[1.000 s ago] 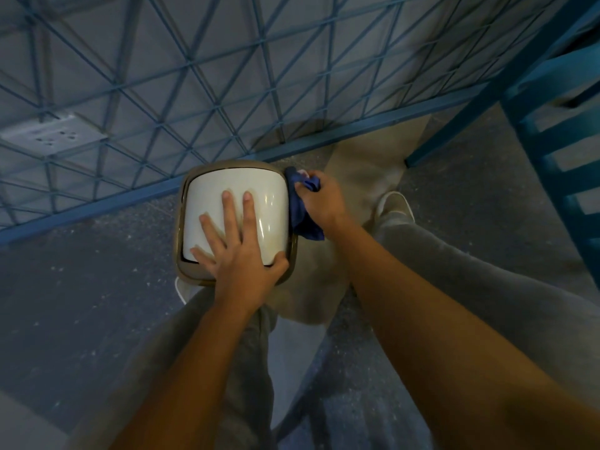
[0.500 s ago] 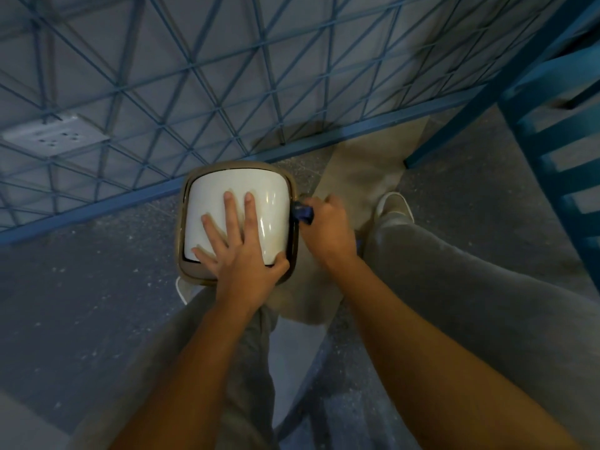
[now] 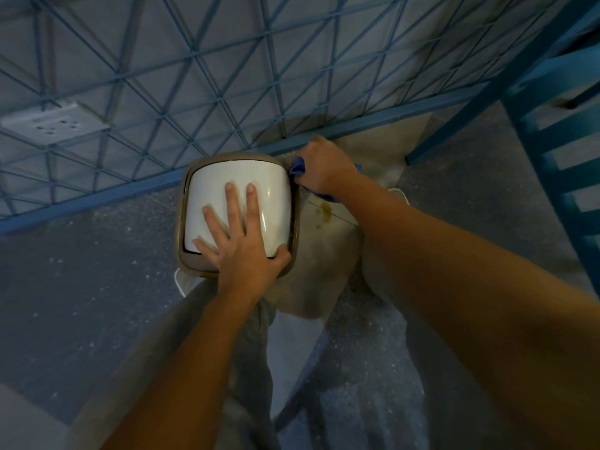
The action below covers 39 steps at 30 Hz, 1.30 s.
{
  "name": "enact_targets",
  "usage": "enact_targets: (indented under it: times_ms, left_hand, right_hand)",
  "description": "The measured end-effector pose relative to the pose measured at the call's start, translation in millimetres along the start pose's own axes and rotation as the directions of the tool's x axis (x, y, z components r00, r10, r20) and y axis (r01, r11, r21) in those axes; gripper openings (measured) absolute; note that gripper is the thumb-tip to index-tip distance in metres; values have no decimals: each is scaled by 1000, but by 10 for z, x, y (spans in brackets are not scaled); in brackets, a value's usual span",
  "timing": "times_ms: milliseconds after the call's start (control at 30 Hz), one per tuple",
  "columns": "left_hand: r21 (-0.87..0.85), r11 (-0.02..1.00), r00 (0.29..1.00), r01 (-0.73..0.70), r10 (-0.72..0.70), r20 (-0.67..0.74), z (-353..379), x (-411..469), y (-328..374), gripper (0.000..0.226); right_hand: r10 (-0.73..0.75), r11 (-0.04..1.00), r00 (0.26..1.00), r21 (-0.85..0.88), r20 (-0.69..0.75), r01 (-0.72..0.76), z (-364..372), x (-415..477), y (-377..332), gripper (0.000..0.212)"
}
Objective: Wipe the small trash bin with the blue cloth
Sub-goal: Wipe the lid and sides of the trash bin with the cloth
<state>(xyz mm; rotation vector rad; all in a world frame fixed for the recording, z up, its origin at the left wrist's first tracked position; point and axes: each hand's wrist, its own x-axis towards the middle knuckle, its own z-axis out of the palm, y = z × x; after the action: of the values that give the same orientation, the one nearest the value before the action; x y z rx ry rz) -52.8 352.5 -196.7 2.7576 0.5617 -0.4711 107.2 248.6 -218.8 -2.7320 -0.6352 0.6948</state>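
Observation:
A small trash bin (image 3: 207, 186) with a white swing lid and a tan rim stands on the floor by the wall. My left hand (image 3: 240, 238) lies flat on the lid with fingers spread, thumb hooked over the near right rim. My right hand (image 3: 324, 168) is closed on the blue cloth (image 3: 299, 165) and presses it against the bin's far right side. Most of the cloth is hidden under that hand; a small fold shows at its left and a strip at the wrist.
A blue diamond-lattice grille (image 3: 194, 76) and a wall socket (image 3: 55, 121) stand just behind the bin. A blue slatted chair (image 3: 558, 131) is at the right. A stained beige mat (image 3: 328, 241) lies under the bin, my trouser legs and white shoe (image 3: 397, 193) below.
My right hand slid with the cloth along the bin's right side, first toward me, then back up to the far right corner. My left hand stayed flat on the lid.

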Motion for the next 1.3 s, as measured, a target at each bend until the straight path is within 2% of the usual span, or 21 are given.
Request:
enact_targets:
  times_ms: [267, 567, 667, 733, 867, 967, 1033, 1067, 1133, 1167, 1300]
  left_hand:
    - [7, 1000, 1000, 2, -2, -6, 11, 2, 5, 108]
    - [-6, 1000, 1000, -6, 6, -8, 2, 6, -5, 107]
    - [5, 1000, 1000, -19, 19, 5, -11, 24, -41, 110]
    - [6, 1000, 1000, -28, 28, 11, -23, 26, -50, 109]
    - [-3, 999, 998, -52, 52, 42, -64, 29, -81, 109]
    - [12, 996, 994, -83, 82, 65, -103, 55, -155, 110]
    - [17, 992, 989, -122, 120, 82, -152, 80, -213, 110]
    - [19, 989, 985, -149, 147, 94, -187, 92, -241, 110]
    - [26, 974, 967, -226, 221, 131, -245, 121, -328, 109]
    - [30, 962, 952, -272, 265, 152, -268, 140, -380, 109]
    - [75, 869, 859, -489, 465, 215, -307, 204, -575, 106]
  right_hand:
    - [11, 985, 998, 170, 67, -22, 217, -504, -58, 25]
    - [13, 981, 992, 190, 127, -37, 488, -825, -160, 20]
    - [-9, 969, 971, 243, 239, -51, 551, -908, -171, 19]
    - [-11, 920, 950, 376, 312, -113, 539, -927, -113, 22]
    - [151, 723, 929, 603, 337, -337, 431, -873, 111, 32]
    - [291, 456, 910, 793, 297, -404, 310, -835, 234, 23]
    - [403, 251, 863, 870, 306, -425, 243, -830, 294, 12]
    - [446, 130, 828, 891, 340, -436, 231, -827, 320, 16]
    - [447, -110, 781, 893, 436, -435, 225, -823, 354, 20]
    - [415, -185, 777, 880, 473, -437, 226, -823, 358, 21]
    - [316, -364, 797, 842, 515, -399, 215, -882, 368, 21]
